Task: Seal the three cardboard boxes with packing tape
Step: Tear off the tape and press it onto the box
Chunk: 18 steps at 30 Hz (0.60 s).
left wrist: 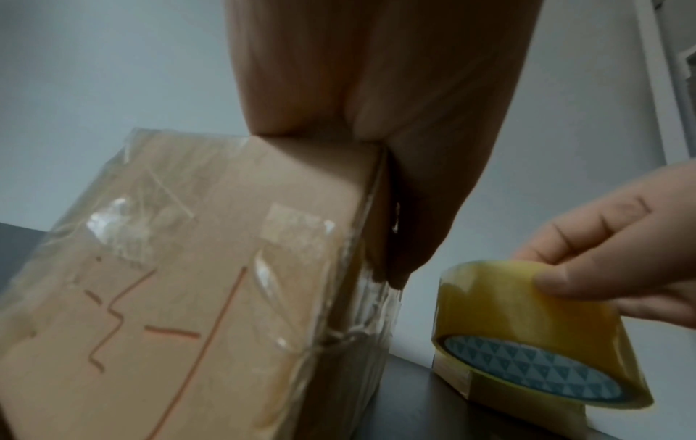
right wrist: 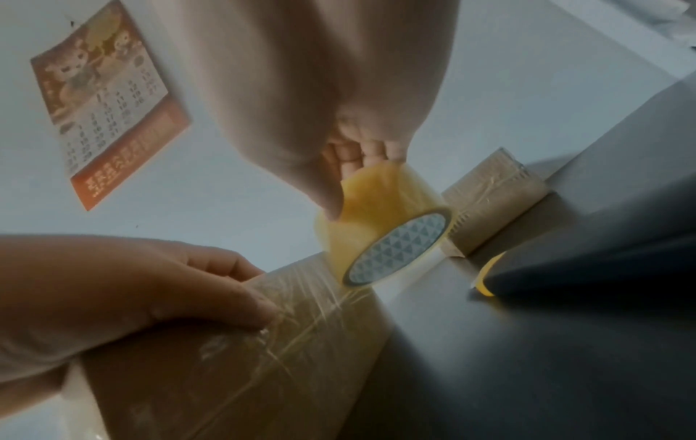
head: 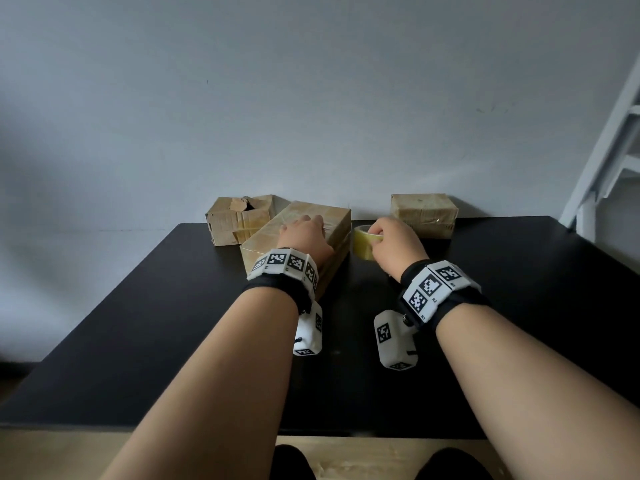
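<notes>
Three cardboard boxes stand on the black table [head: 502,306]. The long middle box [head: 266,242] [left wrist: 180,297] [right wrist: 244,381] is wrapped in clear tape. My left hand [head: 311,226] [right wrist: 226,297] holds it from above, with curled fingers on the top and the thumb [left wrist: 414,232] down its right side. Just right of this box, my right hand [head: 379,233] [left wrist: 587,262] [right wrist: 339,166] grips the yellowish tape roll [head: 362,244] [left wrist: 527,327] [right wrist: 380,235] by its rim, low over the table. The left box [head: 235,220] has a torn top. The right box [head: 424,214] [right wrist: 493,199] is taped.
All the boxes sit along the table's far edge, close to the pale wall. A white ladder-like frame [head: 609,150] leans at the far right. A calendar [right wrist: 109,104] hangs on the wall. A small yellow item [right wrist: 485,277] lies on the table, half hidden.
</notes>
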Available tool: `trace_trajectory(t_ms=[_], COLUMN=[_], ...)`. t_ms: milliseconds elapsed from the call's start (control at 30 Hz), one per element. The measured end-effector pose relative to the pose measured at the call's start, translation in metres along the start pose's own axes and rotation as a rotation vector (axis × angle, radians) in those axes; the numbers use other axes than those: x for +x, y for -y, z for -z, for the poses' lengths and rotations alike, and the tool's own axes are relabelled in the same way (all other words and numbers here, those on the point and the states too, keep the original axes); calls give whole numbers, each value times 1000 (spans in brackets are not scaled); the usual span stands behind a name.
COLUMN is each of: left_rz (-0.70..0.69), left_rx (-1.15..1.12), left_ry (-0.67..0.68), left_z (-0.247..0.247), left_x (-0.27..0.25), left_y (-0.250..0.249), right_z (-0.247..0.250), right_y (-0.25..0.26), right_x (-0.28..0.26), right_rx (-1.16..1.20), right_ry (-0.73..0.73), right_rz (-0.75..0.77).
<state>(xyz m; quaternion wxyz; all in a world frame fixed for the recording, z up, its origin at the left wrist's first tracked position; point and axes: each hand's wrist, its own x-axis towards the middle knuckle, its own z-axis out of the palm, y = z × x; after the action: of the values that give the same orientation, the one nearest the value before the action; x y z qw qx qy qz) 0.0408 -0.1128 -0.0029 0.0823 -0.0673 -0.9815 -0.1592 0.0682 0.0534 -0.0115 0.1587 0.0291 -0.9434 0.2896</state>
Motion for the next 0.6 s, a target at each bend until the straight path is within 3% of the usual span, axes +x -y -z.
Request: trace_trajectory(t_ms=[100,333,600], left_rz=[7,-64,-76], left_rx=[-36,-383,-530], left_ry=[-10,-157,-36], left_z=[0,5,6], left_x=[-2,-11,-6], left_y=[0,-18,-43], right_z=[7,15,20], right_y=[4,0,-3], right_x=[-3,-7,-9], right_rx=[62,248,306], right_ry=[-31,-65,-77], right_rz=[-15,-65,-53])
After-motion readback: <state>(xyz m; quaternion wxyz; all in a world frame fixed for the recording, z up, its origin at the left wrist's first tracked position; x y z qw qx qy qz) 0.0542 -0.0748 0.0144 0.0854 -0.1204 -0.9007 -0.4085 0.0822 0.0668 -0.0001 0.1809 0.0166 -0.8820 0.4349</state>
